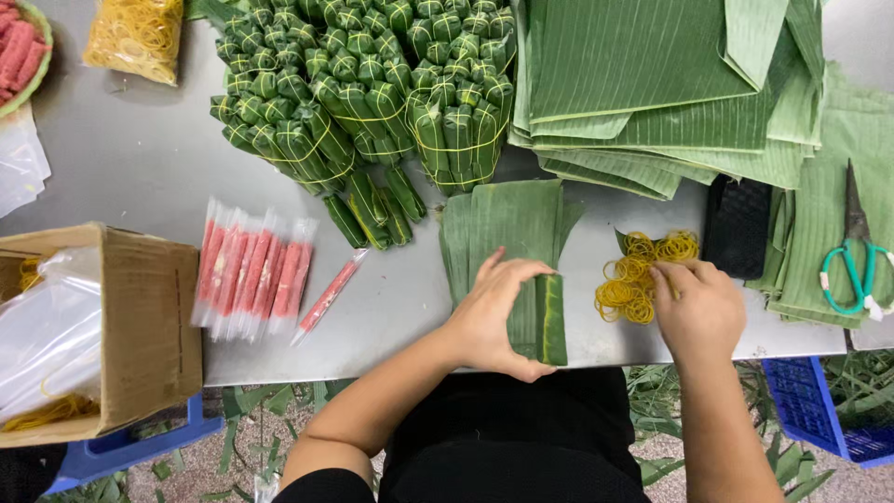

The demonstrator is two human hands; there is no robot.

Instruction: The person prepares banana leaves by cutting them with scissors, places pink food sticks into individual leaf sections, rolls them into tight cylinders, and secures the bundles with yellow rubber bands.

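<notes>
- The folded leaf roll [549,321] lies at the near edge of the worktop [140,158].
- Just right of the roll lies the heap of rubber bands [638,279]; further right, the scissors [852,261] lie on leaf strips.
- Behind the roll lie tied bundles [372,93]; behind and right, stacked leaves [643,65].
- Left of the roll lie wrapped sticks [251,270], then a cardboard box [140,317].
</notes>
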